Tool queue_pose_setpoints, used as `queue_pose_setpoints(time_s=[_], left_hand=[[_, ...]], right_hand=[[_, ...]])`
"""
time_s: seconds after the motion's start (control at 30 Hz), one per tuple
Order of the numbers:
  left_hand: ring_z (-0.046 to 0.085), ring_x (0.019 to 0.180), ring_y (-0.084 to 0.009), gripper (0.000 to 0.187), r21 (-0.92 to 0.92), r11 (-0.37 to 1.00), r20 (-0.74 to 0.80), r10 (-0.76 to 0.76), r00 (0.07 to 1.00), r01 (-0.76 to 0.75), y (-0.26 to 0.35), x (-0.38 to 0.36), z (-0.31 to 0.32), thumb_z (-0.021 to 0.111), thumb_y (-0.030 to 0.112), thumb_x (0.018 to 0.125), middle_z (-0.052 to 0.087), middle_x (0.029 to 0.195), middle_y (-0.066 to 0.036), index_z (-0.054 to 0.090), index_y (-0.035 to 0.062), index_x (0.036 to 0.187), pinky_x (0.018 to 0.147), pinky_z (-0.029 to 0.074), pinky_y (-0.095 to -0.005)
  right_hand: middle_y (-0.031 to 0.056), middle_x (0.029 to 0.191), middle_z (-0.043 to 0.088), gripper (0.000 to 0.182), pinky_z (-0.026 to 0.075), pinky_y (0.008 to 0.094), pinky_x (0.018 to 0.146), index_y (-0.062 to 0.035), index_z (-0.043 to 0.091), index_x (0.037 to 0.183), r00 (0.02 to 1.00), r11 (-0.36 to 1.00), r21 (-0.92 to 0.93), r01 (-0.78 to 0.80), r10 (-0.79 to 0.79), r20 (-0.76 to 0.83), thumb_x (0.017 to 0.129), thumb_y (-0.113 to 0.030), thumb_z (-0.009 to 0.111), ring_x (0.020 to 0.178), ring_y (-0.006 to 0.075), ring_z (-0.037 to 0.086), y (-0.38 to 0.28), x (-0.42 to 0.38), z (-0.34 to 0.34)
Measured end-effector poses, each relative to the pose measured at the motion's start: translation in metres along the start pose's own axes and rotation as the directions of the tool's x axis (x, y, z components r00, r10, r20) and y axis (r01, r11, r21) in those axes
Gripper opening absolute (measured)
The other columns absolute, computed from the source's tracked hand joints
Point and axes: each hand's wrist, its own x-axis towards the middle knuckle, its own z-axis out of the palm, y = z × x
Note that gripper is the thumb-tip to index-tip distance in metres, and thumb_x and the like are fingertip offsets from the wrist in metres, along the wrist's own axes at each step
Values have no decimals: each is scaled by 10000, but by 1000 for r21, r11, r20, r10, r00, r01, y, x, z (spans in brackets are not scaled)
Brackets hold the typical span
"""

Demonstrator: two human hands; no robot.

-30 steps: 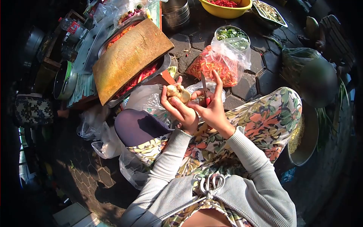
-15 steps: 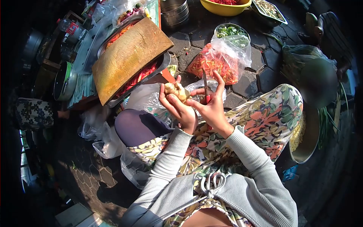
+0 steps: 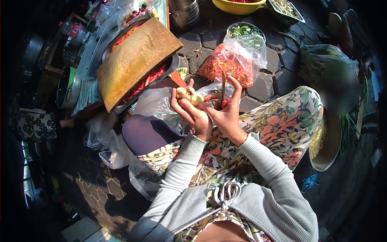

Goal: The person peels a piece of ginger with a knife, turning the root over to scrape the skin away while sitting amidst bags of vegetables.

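My left hand (image 3: 196, 120) is closed around a knobby piece of ginger (image 3: 186, 95) in front of my lap. Its end facing right is pale yellow and looks peeled. My right hand (image 3: 229, 117) grips a small knife (image 3: 223, 85) with a red handle, the narrow blade pointing up and away from me. The right thumb and fingertips meet the ginger's pale end, while the other fingers wrap the handle. Beneath my hands, a clear plastic bag (image 3: 155, 105) lies over the paving.
A wooden board (image 3: 139, 62) rests on a tray of red chillies (image 3: 150, 80) at left. Ahead are a bag of cut chillies (image 3: 225, 66), a bowl of chopped greens (image 3: 245, 30) and a yellow basin (image 3: 238, 7). At right stands a metal bowl (image 3: 324, 161).
The knife has shifted slightly right and stands more upright. My right fingertips have moved along the ginger's pale end, which shows a little more. The left hand keeps its hold.
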Motion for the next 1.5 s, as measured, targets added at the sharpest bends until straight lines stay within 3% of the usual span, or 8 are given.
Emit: queue_pose_setpoints(time_s=[0.33,0.43,0.67,0.8,1.0,1.07,1.2,1.5], left_hand=[[493,1091,-246,382,-6,997,19,-79,997,79,-1,0,-2,262,268,1011,481,1244,-221,287,48,1322,951,398,-350],[495,1099,-253,374,7,1000,-39,-4,999,4,-3,9,-7,281,235,1006,485,1239,-243,283,35,1322,972,375,-354],[529,1103,-244,356,-107,988,-11,-113,994,111,-10,16,-16,285,235,1009,517,1209,-227,279,71,1326,915,404,-320],[490,1100,-203,360,158,982,-111,-84,990,101,-21,19,-23,311,251,1011,445,1258,-153,335,54,1311,934,392,-311],[451,1119,-216,373,-66,958,-125,-287,950,281,-21,14,-26,332,228,998,437,1246,-140,359,14,1302,989,328,-314],[601,846,-201,354,-194,940,-59,-298,953,282,-20,20,-21,351,274,992,552,1043,-112,342,90,1294,784,459,-295],[562,821,-192,345,-58,945,-68,-326,943,322,-11,30,-16,404,265,963,512,950,-104,379,14,1198,948,448,-443],[577,951,-240,283,12,957,33,-292,956,291,-28,32,-27,465,155,957,379,1132,-136,452,-67,1132,863,546,-383]], right_hand=[[58,822,642,804,403,177,507,-103,179,1350,996,988,148,40,-52,76,727,76,656,589,42,536,11,5,-1],[64,861,650,733,416,182,532,-90,251,1344,997,999,-46,-7,10,71,743,95,628,618,42,542,8,12,-18],[25,739,625,338,454,198,590,-13,558,1097,1000,999,-37,13,-13,-8,781,-17,677,680,61,586,-37,78,-4],[51,765,666,202,471,244,607,-7,645,913,991,966,-221,132,-133,11,757,-118,710,686,90,600,-31,201,36],[147,810,680,394,508,321,696,-6,660,875,985,810,-570,136,-51,162,641,-302,772,760,222,671,1,357,118],[193,848,678,533,518,366,740,47,668,827,962,765,-588,262,-156,225,583,-408,802,803,282,675,1,366,138],[235,758,651,679,509,392,678,104,629,704,980,759,-620,199,-145,137,558,-539,792,731,317,667,15,376,162],[218,931,664,464,528,391,783,30,679,888,992,710,-703,51,45,117,590,-313,776,916,326,652,26,374,163]])
